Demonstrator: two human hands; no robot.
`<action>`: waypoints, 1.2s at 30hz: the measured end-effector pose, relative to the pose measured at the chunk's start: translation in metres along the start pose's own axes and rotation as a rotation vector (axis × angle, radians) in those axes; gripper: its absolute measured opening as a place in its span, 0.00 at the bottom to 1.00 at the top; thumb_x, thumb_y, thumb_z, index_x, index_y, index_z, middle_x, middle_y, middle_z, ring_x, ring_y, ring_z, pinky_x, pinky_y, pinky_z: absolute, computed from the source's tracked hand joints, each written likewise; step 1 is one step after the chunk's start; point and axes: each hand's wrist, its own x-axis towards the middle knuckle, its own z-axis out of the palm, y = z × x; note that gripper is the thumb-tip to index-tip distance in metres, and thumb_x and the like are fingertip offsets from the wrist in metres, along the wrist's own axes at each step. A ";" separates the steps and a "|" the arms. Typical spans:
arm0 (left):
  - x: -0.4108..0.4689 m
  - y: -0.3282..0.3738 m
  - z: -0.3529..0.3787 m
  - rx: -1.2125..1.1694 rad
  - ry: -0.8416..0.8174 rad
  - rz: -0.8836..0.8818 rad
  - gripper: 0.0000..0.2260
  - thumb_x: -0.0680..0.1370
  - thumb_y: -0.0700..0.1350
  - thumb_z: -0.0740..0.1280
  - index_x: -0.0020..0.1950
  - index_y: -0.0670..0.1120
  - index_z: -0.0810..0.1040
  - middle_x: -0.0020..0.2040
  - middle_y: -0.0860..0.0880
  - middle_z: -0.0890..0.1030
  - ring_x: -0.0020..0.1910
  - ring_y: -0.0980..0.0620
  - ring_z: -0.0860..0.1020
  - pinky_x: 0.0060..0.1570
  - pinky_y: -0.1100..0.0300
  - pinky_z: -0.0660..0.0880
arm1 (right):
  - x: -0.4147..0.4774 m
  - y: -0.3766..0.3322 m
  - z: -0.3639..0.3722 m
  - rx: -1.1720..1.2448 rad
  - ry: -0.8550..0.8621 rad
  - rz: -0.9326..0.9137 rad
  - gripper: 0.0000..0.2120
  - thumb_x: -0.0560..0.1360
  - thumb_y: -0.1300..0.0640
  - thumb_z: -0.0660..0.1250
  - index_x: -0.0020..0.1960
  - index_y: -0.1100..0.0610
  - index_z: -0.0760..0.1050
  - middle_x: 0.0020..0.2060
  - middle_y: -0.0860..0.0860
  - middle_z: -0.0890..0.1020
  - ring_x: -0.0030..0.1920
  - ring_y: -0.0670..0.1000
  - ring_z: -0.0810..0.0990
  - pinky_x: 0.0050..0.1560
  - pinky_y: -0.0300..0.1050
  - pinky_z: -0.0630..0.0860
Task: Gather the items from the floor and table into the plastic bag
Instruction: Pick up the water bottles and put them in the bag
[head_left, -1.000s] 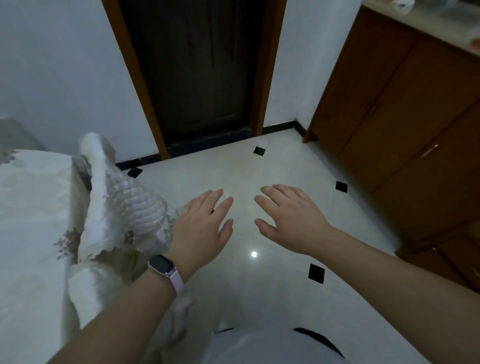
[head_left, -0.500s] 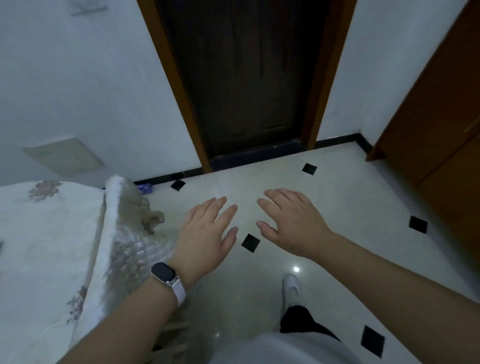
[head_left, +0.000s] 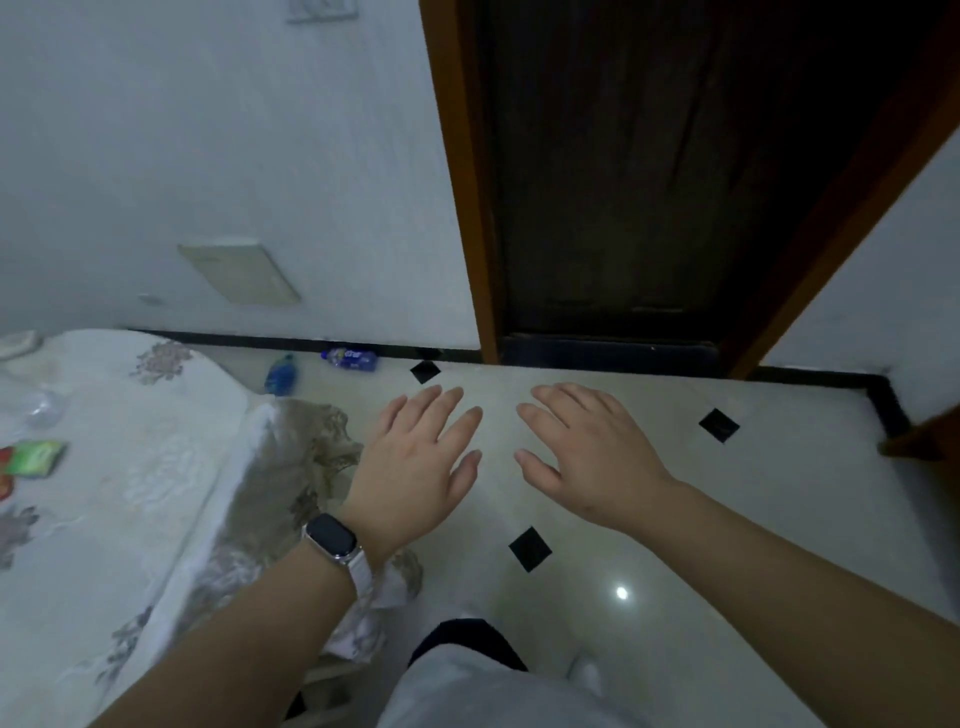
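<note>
My left hand (head_left: 415, 467) and my right hand (head_left: 587, 457) hover side by side over the floor, palms down, fingers straight, holding nothing. Two blue-labelled plastic bottles lie on the floor by the black skirting: one bottle (head_left: 280, 375) beside the table corner, a second bottle (head_left: 349, 359) against the wall. On the table with the white flowered cloth (head_left: 130, 519) lie a green packet (head_left: 36, 457), a red item (head_left: 4, 475) cut off by the left frame edge, and a clear plastic thing (head_left: 41, 408). No plastic bag is in view.
A dark wooden door (head_left: 623, 171) in an orange-brown frame stands straight ahead. The pale tiled floor (head_left: 675, 519) with small black diamonds stretches to the right. A brown cabinet corner (head_left: 914, 441) shows at the right edge. My leg and a white shoe (head_left: 584, 673) are below.
The view has swung left and up: the cabinet has slid out to the right, and the table top, its items and the two bottles have come into sight. Both hands stay open.
</note>
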 end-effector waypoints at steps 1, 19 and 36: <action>0.008 -0.010 0.006 -0.004 0.006 -0.028 0.19 0.78 0.53 0.65 0.66 0.46 0.77 0.66 0.42 0.77 0.66 0.40 0.74 0.64 0.43 0.70 | 0.017 0.005 0.003 0.001 -0.006 -0.025 0.26 0.76 0.41 0.55 0.65 0.55 0.76 0.63 0.55 0.78 0.63 0.57 0.76 0.62 0.55 0.73; 0.173 -0.254 0.104 -0.146 0.139 -0.283 0.18 0.78 0.51 0.66 0.65 0.45 0.77 0.65 0.43 0.78 0.65 0.41 0.74 0.62 0.43 0.71 | 0.365 0.025 0.032 -0.152 -0.087 -0.269 0.25 0.78 0.40 0.57 0.67 0.52 0.74 0.65 0.52 0.76 0.66 0.54 0.72 0.67 0.52 0.67; 0.262 -0.432 0.156 0.094 0.057 -0.762 0.18 0.77 0.53 0.64 0.62 0.45 0.79 0.63 0.43 0.79 0.61 0.40 0.77 0.60 0.47 0.70 | 0.667 0.024 0.116 0.156 0.044 -0.725 0.23 0.74 0.44 0.62 0.60 0.58 0.78 0.58 0.56 0.80 0.57 0.59 0.77 0.58 0.53 0.71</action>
